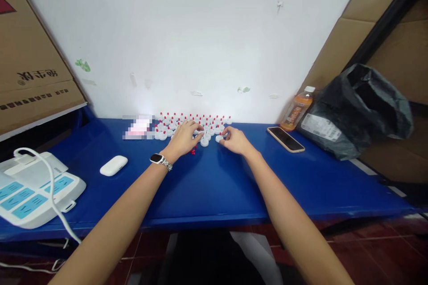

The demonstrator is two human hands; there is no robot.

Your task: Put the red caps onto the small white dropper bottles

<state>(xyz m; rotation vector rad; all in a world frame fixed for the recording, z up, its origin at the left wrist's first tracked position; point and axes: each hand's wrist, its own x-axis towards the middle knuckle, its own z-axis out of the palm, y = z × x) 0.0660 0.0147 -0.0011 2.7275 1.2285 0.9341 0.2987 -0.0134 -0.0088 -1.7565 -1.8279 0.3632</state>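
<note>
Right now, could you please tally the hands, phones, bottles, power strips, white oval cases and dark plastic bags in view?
Hands: 2 (left hand, right hand)
Phone: 1
Bottle: 1
Power strip: 1
White oval case: 1
Dark plastic bag: 1
Total: 7

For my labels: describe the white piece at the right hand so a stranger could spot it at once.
On the blue table, a cluster of white pieces, many red-tipped, stands before the white wall. Go to its front right, where the right hand is. The white piece sits right at that hand's grip, unlike its neighbours.
</note>
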